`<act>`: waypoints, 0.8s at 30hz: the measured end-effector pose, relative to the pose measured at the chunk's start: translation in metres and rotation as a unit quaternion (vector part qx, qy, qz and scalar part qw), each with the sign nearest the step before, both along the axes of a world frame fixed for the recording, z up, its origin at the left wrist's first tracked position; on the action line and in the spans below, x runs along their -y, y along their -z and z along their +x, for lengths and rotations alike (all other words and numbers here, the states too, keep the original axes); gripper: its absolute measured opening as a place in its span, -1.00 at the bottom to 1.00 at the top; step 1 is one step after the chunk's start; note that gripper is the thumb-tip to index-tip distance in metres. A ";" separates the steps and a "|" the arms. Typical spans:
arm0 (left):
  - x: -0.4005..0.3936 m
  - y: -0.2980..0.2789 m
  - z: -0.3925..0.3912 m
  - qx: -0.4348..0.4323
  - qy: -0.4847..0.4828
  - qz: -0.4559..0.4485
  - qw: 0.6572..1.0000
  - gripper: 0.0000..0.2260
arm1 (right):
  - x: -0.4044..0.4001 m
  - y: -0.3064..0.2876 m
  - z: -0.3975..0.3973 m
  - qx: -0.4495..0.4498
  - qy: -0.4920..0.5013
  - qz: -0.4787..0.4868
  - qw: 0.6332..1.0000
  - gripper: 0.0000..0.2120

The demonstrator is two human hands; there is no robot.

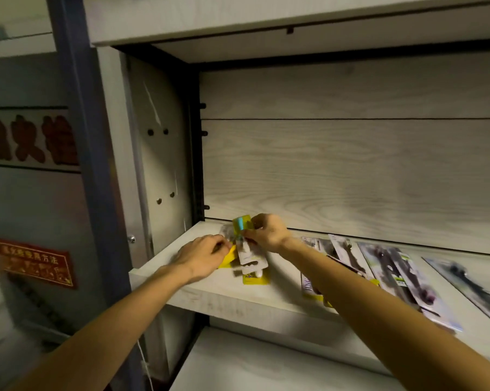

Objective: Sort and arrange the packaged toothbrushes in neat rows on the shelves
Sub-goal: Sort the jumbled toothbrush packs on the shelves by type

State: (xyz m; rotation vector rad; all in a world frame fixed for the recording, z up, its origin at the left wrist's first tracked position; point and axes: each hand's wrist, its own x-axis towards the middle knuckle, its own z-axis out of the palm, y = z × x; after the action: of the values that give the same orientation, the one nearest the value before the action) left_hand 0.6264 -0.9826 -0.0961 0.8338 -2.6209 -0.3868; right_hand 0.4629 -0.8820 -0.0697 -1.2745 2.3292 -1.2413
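A small pile of yellow-backed toothbrush packs [251, 258] lies at the left end of the pale wooden shelf [210, 294]. My left hand [203, 256] pinches the pile's left edge with curled fingers. My right hand [267, 231] pinches the far end of the packs, where a yellow card with a blue patch [242, 222] sticks up. Further right, several packs with dark brushes [401, 275] lie flat side by side; my right forearm hides part of them.
The shelf's left side wall [159, 165] stands close beside the pile. A lower shelf board [266, 368] juts out beneath. Red signs [32, 261] hang on the grey wall at the left. One more pack [475, 286] reaches the right frame edge.
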 end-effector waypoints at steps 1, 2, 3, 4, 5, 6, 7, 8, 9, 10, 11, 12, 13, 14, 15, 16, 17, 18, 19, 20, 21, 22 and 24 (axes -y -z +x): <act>0.001 0.000 0.000 -0.003 0.003 0.006 1.000 -0.64 | 0.004 0.001 0.002 -0.038 0.009 0.013 0.999 -0.59; 0.002 0.001 0.000 -0.005 0.006 0.009 1.000 -0.60 | 0.006 0.001 0.004 -0.064 0.020 0.025 0.997 -0.55; 0.003 0.002 0.000 -0.008 0.007 0.009 1.000 -0.57 | 0.008 0.002 0.006 -0.071 0.024 0.033 0.997 -0.52; 0.003 0.003 0.000 -0.010 0.010 0.007 1.000 -0.54 | 0.009 0.003 0.006 -0.071 0.025 0.037 0.996 -0.52; 0.005 0.003 0.000 -0.014 0.013 0.008 1.000 -0.52 | 0.008 0.003 0.006 -0.072 0.028 0.039 0.996 -0.53; 0.006 0.004 -0.001 -0.019 0.016 0.012 1.000 -0.51 | 0.007 0.002 0.005 -0.076 0.035 0.037 0.996 -0.53; 0.007 0.004 -0.002 -0.023 0.016 0.020 0.999 -0.50 | 0.003 0.001 0.003 -0.086 0.045 0.033 0.995 -0.53; 0.008 0.003 -0.004 -0.027 0.013 0.031 0.999 -0.48 | -0.002 -0.001 0.000 -0.098 0.056 0.026 0.993 -0.53; 0.008 0.003 -0.007 -0.031 0.008 0.042 0.999 -0.47 | -0.009 -0.003 -0.003 -0.110 0.061 0.019 0.992 -0.54; 0.007 0.002 -0.009 -0.034 0.004 0.052 0.998 -0.46 | -0.016 -0.005 -0.005 -0.116 0.064 0.011 0.991 -0.55; 0.005 0.003 -0.011 -0.038 0.003 0.060 0.997 -0.46 | -0.023 -0.008 -0.008 -0.120 0.066 0.005 0.991 -0.57; 0.003 0.003 -0.013 -0.040 0.003 0.064 0.997 -0.45 | -0.032 -0.010 -0.009 -0.125 0.070 0.001 0.990 -0.59; 0.001 0.003 -0.015 -0.041 0.002 0.065 0.997 -0.45 | -0.040 -0.013 -0.010 -0.129 0.077 0.001 0.989 -0.61; -0.001 0.002 -0.016 -0.040 0.000 0.065 0.997 -0.44 | -0.049 -0.015 -0.012 -0.132 0.083 0.002 0.988 -0.62; -0.003 0.001 -0.017 -0.038 -0.002 0.065 0.997 -0.43 | -0.059 -0.017 -0.013 -0.134 0.088 0.003 0.987 -0.63; -0.006 0.000 -0.017 -0.035 -0.004 0.066 0.997 -0.41 | -0.069 -0.019 -0.015 -0.137 0.093 0.006 0.986 -0.65; -0.010 -0.001 -0.017 -0.033 -0.005 0.063 0.997 -0.39 | -0.080 -0.020 -0.017 -0.142 0.096 0.007 0.985 -0.66; -0.015 -0.003 -0.018 -0.031 -0.007 0.056 0.998 -0.38 | -0.092 -0.022 -0.019 -0.150 0.099 0.007 0.984 -0.66; -0.022 -0.005 -0.019 -0.033 -0.011 0.046 0.998 -0.36 | -0.104 -0.024 -0.021 -0.157 0.102 0.004 0.982 -0.66; -0.029 -0.008 -0.020 -0.037 -0.014 0.036 0.999 -0.35 | -0.117 -0.024 -0.023 -0.167 0.105 0.002 0.980 -0.65; -0.039 -0.013 -0.021 -0.041 -0.014 0.027 0.999 -0.35 | -0.132 -0.025 -0.026 -0.183 0.107 0.003 0.977 -0.63; -0.050 -0.018 -0.025 -0.042 -0.009 0.017 0.999 -0.35 | -0.149 -0.024 -0.029 -0.213 0.109 0.011 0.971 -0.59; -0.080 -0.028 -0.033 -0.029 0.006 -0.028 0.999 -0.36 | -0.186 -0.020 -0.036 -0.299 0.115 0.050 0.946 -0.52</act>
State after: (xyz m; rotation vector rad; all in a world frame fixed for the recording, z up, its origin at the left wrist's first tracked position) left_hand 0.5937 -0.9030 -0.0676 0.7777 -2.5727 -0.3329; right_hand 0.4273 -0.6956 -0.0494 -1.5442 2.9900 -0.8508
